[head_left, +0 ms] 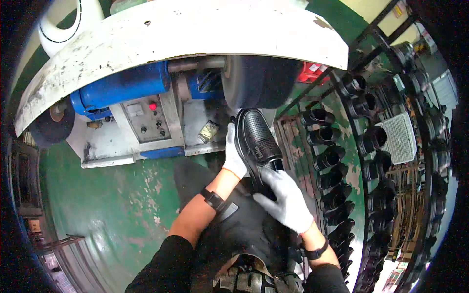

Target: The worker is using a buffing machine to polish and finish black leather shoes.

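Black shoe (256, 132), on the wearer's side of the dark roller (266, 83), toe pointing at it; contact can't be told from where I stand. Right hand (286, 200), farther from the roller, fingers gripping the heel end. Left hand (233, 154), nearer the roller, fingers closed along the side. Probably light, stiff-soled, slick; best held by heel and sole edge. Small mark near its opening, unreadable. Left of the roller, a gold-toned packet (208, 131), print too small.
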A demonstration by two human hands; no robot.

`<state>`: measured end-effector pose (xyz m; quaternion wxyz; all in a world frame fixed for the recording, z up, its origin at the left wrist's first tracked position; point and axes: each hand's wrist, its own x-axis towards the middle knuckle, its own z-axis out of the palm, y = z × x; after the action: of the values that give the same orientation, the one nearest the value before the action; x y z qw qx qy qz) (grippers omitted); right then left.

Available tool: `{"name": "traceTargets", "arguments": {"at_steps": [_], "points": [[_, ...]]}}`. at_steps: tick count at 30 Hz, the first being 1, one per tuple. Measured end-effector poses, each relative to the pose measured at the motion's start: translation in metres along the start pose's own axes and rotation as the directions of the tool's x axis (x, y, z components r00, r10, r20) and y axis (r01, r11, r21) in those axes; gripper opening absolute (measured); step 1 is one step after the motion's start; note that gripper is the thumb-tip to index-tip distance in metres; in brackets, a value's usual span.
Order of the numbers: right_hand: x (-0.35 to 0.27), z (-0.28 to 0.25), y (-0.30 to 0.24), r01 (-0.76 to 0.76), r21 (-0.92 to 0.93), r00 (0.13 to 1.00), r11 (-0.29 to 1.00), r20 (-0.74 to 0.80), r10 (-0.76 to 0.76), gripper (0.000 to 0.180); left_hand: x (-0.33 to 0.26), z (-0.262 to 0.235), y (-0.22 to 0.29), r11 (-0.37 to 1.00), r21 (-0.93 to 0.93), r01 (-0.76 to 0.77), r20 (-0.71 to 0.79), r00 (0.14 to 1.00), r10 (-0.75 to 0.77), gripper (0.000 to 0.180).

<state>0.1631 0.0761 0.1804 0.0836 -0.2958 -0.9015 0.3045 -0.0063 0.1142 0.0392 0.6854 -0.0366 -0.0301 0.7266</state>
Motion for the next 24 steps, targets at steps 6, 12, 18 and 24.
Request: {"name": "traceTargets", "arguments": {"at_steps": [6, 12, 18, 24], "points": [[-0.090, -0.037, 0.011, 0.358, -0.508, 0.900, 0.783, -0.034, -0.434, 0.026, -0.027, 0.078, -0.056, 0.987, 0.049, 0.156, 0.063, 0.985, -0.159, 0.078], [-0.178, -0.084, -0.004, 0.314, -0.350, 0.865, 0.882, -0.277, -0.418, 0.014, -0.067, 0.188, -0.132, 0.937, 0.315, 0.149, 0.173, 0.962, -0.211, 0.084], [-0.305, -0.187, -0.086, -0.350, -0.698, 0.807, 0.625, -0.563, -0.177, 0.014, -0.091, 0.212, -0.209, 0.765, 0.597, 0.243, 0.328, 0.796, -0.509, 0.078], [-0.408, -0.308, -0.135, -0.561, -0.782, 0.496, 0.271, -0.579, -0.647, 0.040, -0.098, 0.177, -0.235, 0.578, 0.710, 0.402, 0.261, 0.612, -0.746, 0.074]]}}
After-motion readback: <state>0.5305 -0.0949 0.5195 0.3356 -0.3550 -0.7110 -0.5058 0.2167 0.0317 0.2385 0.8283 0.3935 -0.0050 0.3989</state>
